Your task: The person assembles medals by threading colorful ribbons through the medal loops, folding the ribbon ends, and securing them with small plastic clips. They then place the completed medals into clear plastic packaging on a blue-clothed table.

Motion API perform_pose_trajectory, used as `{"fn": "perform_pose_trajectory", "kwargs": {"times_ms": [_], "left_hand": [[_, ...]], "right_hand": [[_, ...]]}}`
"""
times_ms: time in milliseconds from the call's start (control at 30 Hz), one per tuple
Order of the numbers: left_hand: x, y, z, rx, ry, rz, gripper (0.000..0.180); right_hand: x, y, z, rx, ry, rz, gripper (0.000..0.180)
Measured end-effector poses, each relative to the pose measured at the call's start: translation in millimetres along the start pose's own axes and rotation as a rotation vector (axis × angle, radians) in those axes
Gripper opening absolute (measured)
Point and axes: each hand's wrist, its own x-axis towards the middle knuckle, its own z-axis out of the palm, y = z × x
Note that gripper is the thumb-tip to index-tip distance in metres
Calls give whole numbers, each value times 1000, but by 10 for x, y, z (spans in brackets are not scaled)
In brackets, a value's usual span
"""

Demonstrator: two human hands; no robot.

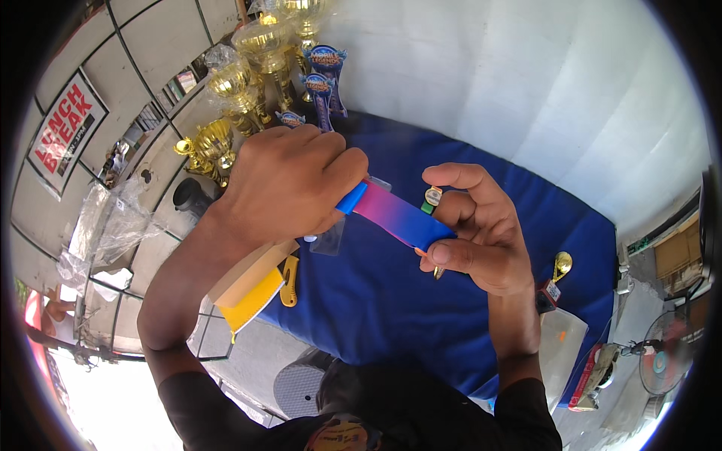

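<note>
In the head view, a flat strip coloured from blue through pink to deeper blue, seemingly a ribbon (396, 216), is held stretched between two bare hands above a table covered with a blue cloth (391, 301). The left hand (289, 184) is seen from its back, the fingers curled down and closed over the strip's light blue upper-left end, so that this end is hidden under the knuckles. The right hand (481, 233) is turned palm-inward; the strip's lower-right end is pinched between the thumb (445, 253) and the fingers behind it, while the index finger is arched over the top. A small round medal-like piece with a green edge (431, 198) is seen just beside the right fingers, and whether it is attached to the strip cannot be told. A small clear plastic bag (329, 239) lies on the cloth below the left hand. Under the left forearm, a yellow and tan card or envelope (252, 293) lies over the table's edge, and a yellow utility knife (289, 280) is placed just beside it. A row of gold trophy cups (248, 75) is ranged along the far left edge of the table, with blue acrylic plaques (325, 79) standing near them. A small gold trophy figure on a dark base (555, 279) stands on the cloth to the right of the right wrist
</note>
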Motion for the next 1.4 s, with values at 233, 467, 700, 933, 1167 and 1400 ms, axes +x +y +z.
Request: {"fn": "perform_pose_trajectory", "kwargs": {"times_ms": [233, 467, 700, 933, 1167, 1400], "left_hand": [[99, 49, 194, -17, 147, 90, 20], [-4, 53, 144, 92, -6, 127, 21], [15, 31, 254, 118, 21, 238, 30], [140, 74, 220, 73, 7, 389, 32], [350, 98, 180, 30, -64, 409, 25], [277, 195, 211, -544, 34, -219, 53]], "right_hand": [[-62, 13, 18, -27, 39, 44, 69], [-118, 21, 24, -80, 49, 69, 67], [-88, 59, -77, -256, -145, 58, 67], [57, 202, -10, 30, -27, 233, 52], [112, 286, 99, 59, -55, 203, 23], [85, 343, 135, 90, 108, -63, 20]]}}
